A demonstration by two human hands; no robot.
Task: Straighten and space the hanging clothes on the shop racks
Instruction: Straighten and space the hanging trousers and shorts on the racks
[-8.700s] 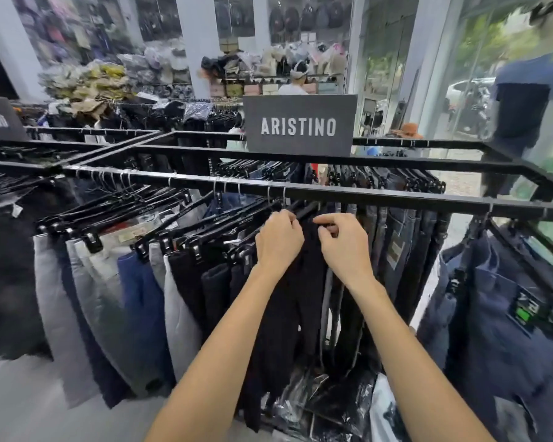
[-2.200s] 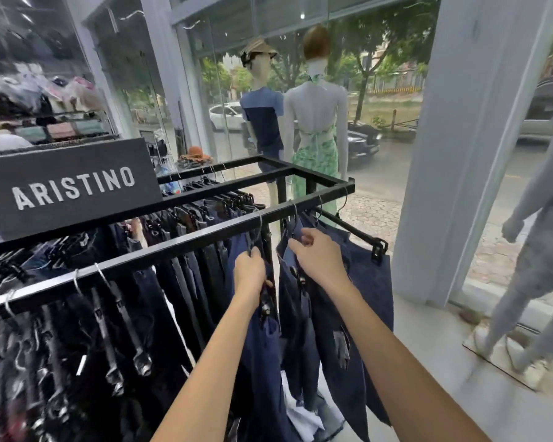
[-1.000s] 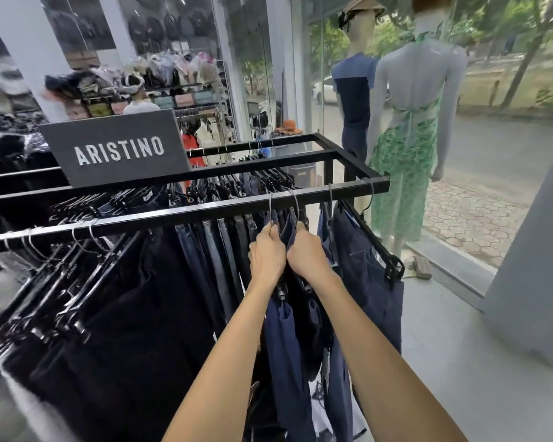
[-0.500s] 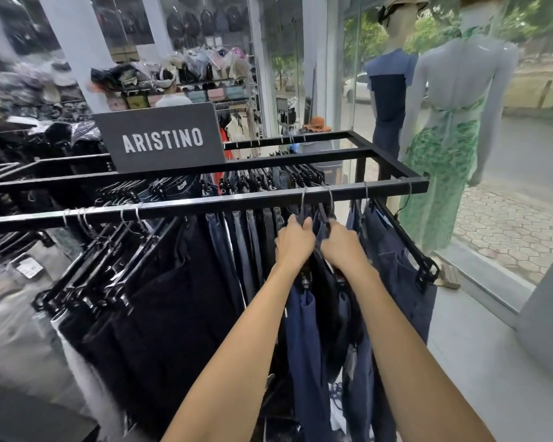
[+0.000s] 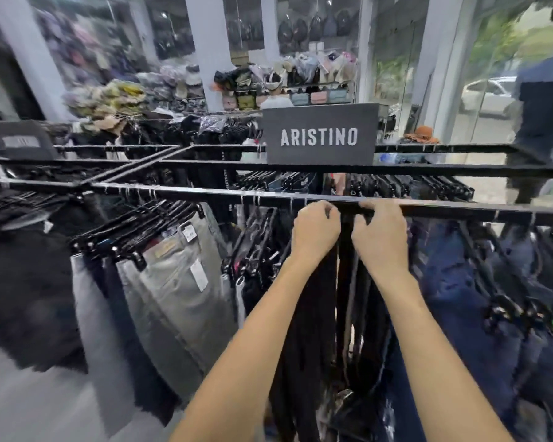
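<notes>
Left hand (image 5: 316, 232) and right hand (image 5: 380, 237) are curling fingers by the rail (image 5: 205, 193), grip unclear; tugging is risking unhooking trousers (image 5: 323, 314).

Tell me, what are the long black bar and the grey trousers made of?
The black bar looks like painted metal: straight, square-edged, faintly shiny on top. The grey trousers look like woven cotton cloth, matte and softly folded, but blur hides the weave.
</notes>
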